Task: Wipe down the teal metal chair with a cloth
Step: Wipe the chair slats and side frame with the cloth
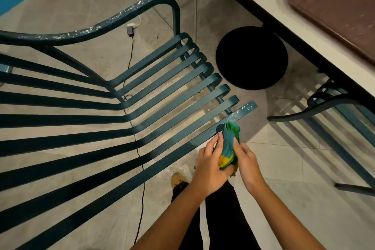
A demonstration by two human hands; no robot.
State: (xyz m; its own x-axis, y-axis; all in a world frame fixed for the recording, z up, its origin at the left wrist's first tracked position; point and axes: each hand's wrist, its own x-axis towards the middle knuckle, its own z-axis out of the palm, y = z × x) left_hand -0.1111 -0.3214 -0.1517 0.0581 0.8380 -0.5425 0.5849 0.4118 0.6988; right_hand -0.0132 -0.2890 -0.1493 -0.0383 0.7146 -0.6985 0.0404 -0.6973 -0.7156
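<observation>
The teal metal chair point(154, 95) with long flat slats fills the left and middle of the head view. White specks cover its far armrest and the tip of the nearest slat. A crumpled cloth point(230, 144), teal, green and yellow, is held between both hands just beside the nearest slat's front end. My left hand point(211, 166) grips the cloth from the left, fingers reaching up its side. My right hand point(247, 160) holds it from the right with the thumb on the fabric.
A white table point(316, 32) with a brown tray point(341, 6) runs along the upper right. Its round black base point(251, 58) stands just beyond the chair's seat front. A second teal chair point(332, 107) is tucked under the table. A black cable point(140, 168) lies on the tiled floor beneath the chair.
</observation>
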